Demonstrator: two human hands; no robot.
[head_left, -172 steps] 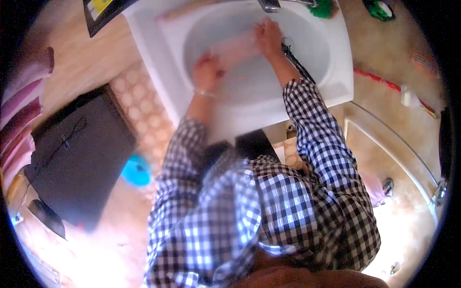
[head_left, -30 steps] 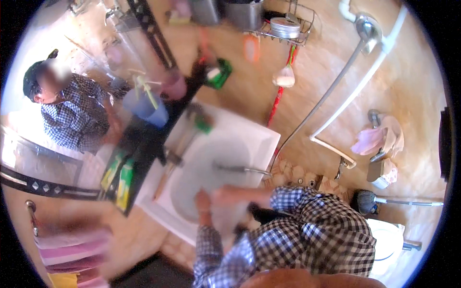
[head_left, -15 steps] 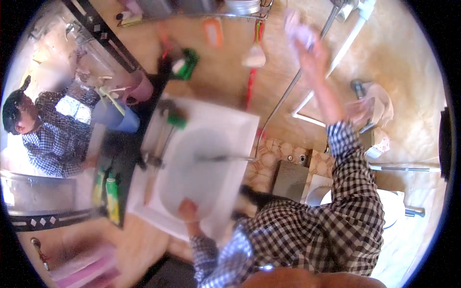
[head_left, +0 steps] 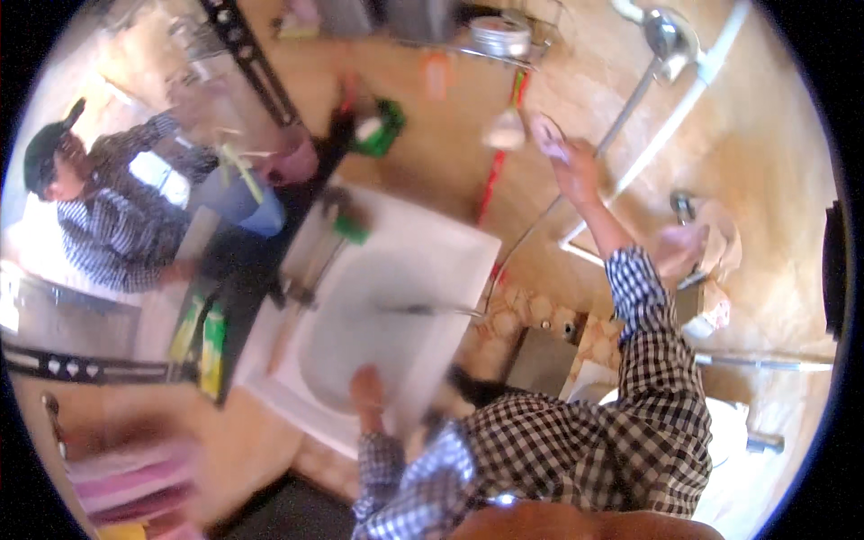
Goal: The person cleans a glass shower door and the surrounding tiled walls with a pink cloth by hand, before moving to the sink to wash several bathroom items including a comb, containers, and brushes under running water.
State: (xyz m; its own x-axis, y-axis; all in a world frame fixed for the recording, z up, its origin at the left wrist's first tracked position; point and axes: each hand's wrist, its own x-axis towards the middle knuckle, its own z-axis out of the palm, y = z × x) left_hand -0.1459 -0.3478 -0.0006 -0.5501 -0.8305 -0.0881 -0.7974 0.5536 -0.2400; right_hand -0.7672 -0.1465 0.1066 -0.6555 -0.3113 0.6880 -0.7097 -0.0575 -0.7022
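The basin (head_left: 396,297) is the landmark. A tap (head_left: 423,309) juts over its bowl. The left hand (head_left: 366,389) rests on its near rim. Left of the basin stands a mirror (head_left: 117,207), with a cup (head_left: 236,193) between them. Beyond the basin's far right corner, the right hand (head_left: 571,166) presses a cloth (head_left: 546,135) to the wall, beside a shower pipe (head_left: 630,99). Right of the basin sits a toilet (head_left: 729,432).

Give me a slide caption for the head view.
Left hand rests on the sink rim; right hand reaches up the wall holding something pale.
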